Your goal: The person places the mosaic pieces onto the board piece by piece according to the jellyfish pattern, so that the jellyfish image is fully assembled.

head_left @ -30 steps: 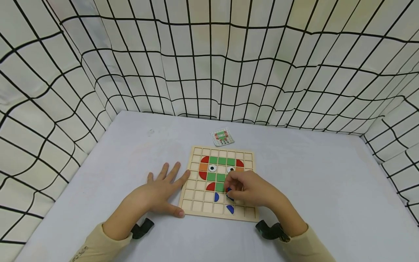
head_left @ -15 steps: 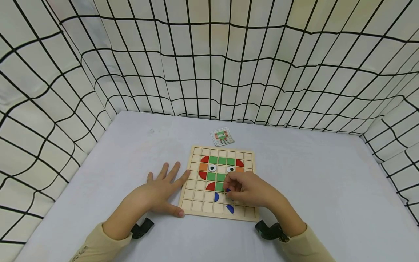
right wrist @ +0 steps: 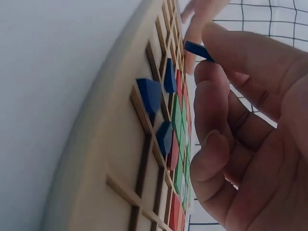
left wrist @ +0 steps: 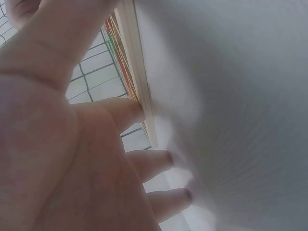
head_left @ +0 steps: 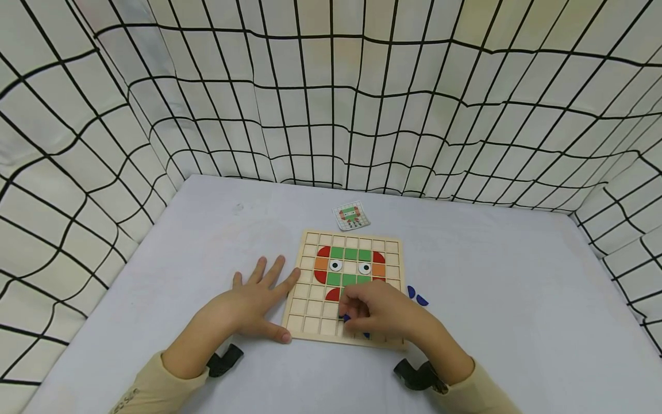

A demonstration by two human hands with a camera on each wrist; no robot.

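My right hand point(head_left: 380, 310) is over the lower part of a wooden grid board point(head_left: 312, 309), pinching a blue half-circle tile point(right wrist: 198, 49) between thumb and index finger. In the right wrist view that tile is held edge-on above the board. Below it, blue tiles point(right wrist: 149, 95) sit in the grid, largely hidden by the hand in the head view. Red, orange and green tiles point(head_left: 334, 279) with two round eye tiles point(head_left: 335, 265) form a face. My left hand point(head_left: 253, 305) lies flat with fingers spread, its index fingertip and thumb tip at the board's left edge.
Two more blue half-circle tiles point(head_left: 422, 301) lie on the white table just right of the board. Behind the board is a small picture card point(head_left: 351, 215) showing a similar tile face. Black netting point(head_left: 331, 106) over white walls surrounds the table's back and sides.
My right hand has shifted left and toward me across the board, uncovering the right eye tile, an orange tile and the two blue tiles beside the board. The left hand has stayed still.
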